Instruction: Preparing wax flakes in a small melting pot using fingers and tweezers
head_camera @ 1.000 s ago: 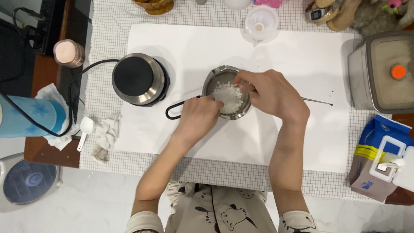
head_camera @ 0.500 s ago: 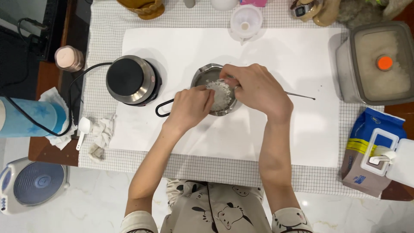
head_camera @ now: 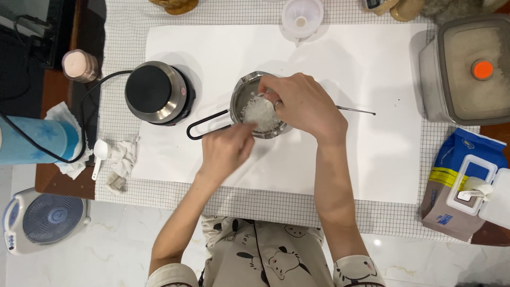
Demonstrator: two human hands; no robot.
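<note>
A small steel pot (head_camera: 245, 91) with a black wire handle (head_camera: 204, 124) stands on a white sheet (head_camera: 372, 69). White flakes (head_camera: 258, 112) fill it. My right hand (head_camera: 303, 103) rests over the pot's right rim, its fingers curled onto the flakes. My left hand (head_camera: 226, 151) is just in front of the pot, fingers bunched near the base of the handle. Whether it pinches anything is unclear. A thin metal rod (head_camera: 355, 110) lies to the right of my right hand.
A small electric hotplate (head_camera: 156, 91) with a black cord stands left of the pot. A white funnel (head_camera: 302, 16) sits behind. A lidded container with an orange knob (head_camera: 470, 69) and a blue wipes pack (head_camera: 462, 180) are at right. A candle jar (head_camera: 79, 65), spoon (head_camera: 99, 154) and fan (head_camera: 45, 219) are at left.
My left hand has drawn back from the pot's rim toward me. My right hand stays on the flakes. The view has shifted a little.
</note>
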